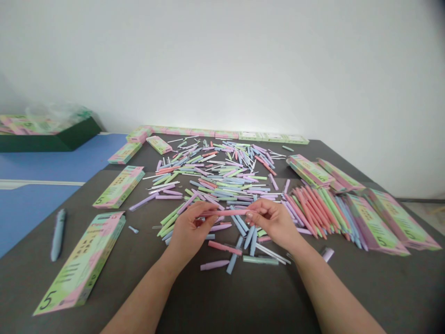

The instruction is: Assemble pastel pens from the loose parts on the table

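Note:
A pink pen is stretched level between my two hands, above the near end of a spread of loose pen parts. My left hand pinches its left end with thumb and fingers. At its right end, my right hand has thumb and fingertips closed on it. Just below lie a pink pen barrel, a purple barrel and a green barrel. White refills rest under my right hand. Whether the pink pen is one piece or two joined parts is hard to make out.
Assembled-looking pens in red, green, blue and purple form a row at right, beside pen boxes. More boxes line the left side and back edge. A lone blue pen lies far left. A dark green bin stands beyond.

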### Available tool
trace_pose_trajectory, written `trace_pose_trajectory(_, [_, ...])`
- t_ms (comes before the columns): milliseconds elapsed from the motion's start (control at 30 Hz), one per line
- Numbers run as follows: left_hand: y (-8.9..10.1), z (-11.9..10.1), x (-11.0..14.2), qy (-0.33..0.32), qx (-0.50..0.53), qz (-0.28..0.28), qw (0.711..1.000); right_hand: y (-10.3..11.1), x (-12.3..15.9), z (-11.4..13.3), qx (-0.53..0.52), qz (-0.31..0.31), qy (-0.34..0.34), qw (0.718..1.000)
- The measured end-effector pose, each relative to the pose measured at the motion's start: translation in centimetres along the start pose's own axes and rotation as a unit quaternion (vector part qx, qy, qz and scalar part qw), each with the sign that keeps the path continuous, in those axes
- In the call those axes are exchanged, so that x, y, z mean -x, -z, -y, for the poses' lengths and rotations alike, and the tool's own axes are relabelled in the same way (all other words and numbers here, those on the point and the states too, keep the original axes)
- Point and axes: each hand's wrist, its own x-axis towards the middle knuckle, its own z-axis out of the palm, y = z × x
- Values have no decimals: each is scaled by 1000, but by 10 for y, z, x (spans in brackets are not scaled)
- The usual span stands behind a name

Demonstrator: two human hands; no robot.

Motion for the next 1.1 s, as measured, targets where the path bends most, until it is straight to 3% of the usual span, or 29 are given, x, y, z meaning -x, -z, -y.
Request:
trace_pose_trajectory(200, [-3, -3, -2, 114, 115, -13, 987, 0, -1, 1, -18, -38, 14, 999])
trace_pose_trajectory(567, [-4, -4, -4, 125, 96, -50, 986, -2, -1, 0, -13, -56, 29, 998])
trace_pose_trajectory(1100, [-6, 9, -2, 115, 50, -34, 992, -7, 1, -8, 8, -50, 23, 998])
